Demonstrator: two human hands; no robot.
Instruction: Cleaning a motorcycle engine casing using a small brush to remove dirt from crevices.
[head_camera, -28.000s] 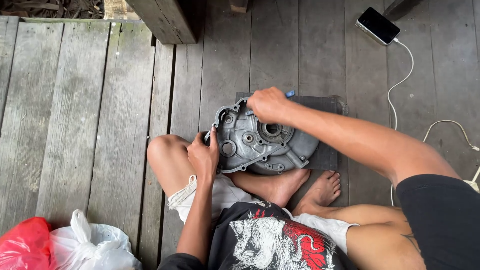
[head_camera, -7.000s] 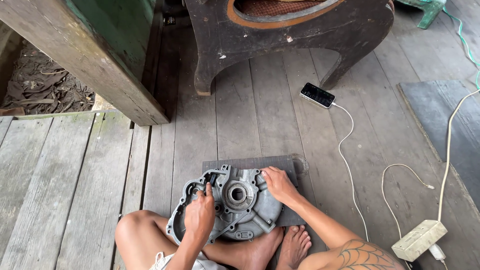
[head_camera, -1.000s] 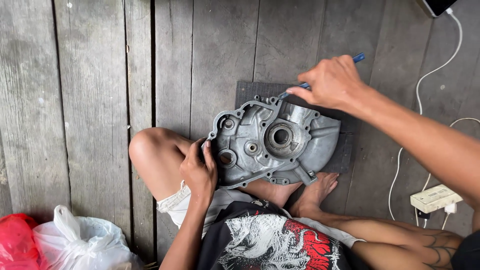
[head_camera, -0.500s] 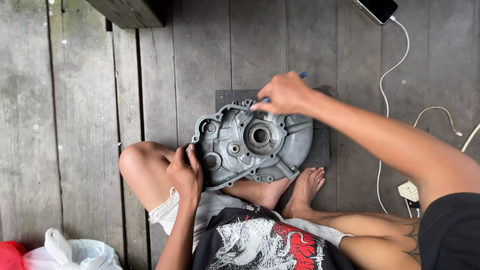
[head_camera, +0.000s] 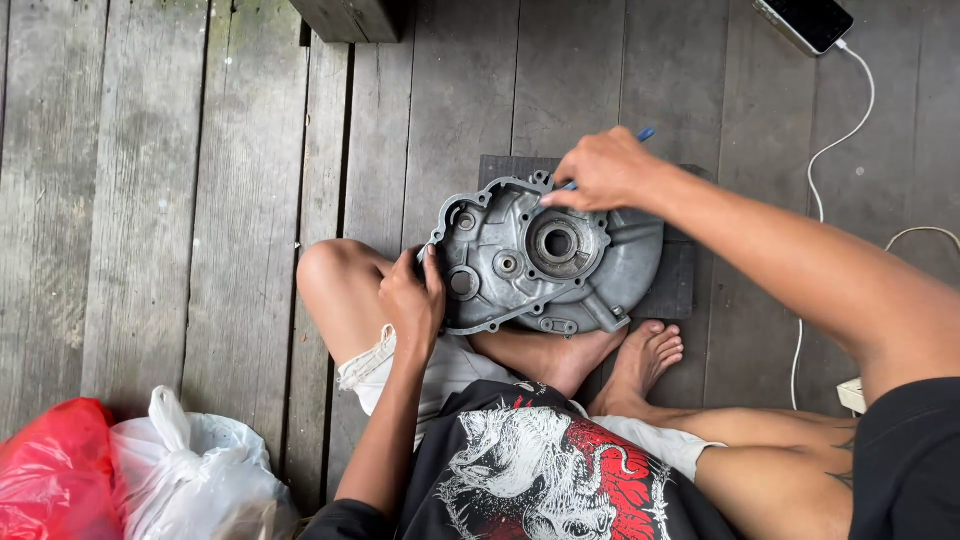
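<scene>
Worked seated on the wooden plank floor (head_camera: 200, 150), over one grey cast-metal engine cover (head_camera: 545, 255) laid flat on a dark mat (head_camera: 675, 285), just in front of the crossed bare feet. Gripped the left edge of the cover with the left hand (head_camera: 412, 300), fingers curled closed around the rim. Pinched a thin blue-handled tool (head_camera: 645, 133) in the closed fingers of the right hand (head_camera: 600, 168), and pressed its tip to the upper rim of the cover, beside the round central bore. Judged as somewhere in the middle of the work: tool only at the upper rim, lower and right edges touched by no hand. Could not tell which parts were already finished, with no clear difference of surface to see. Counted one cover, one tool, one mat, two hands, one phone (head_camera: 805, 20) at the top right joined to one white cable (head_camera: 815, 180), and two plastic bags at the bottom left, namely one red bag (head_camera: 50, 470) and one white bag (head_camera: 195, 470).
</scene>
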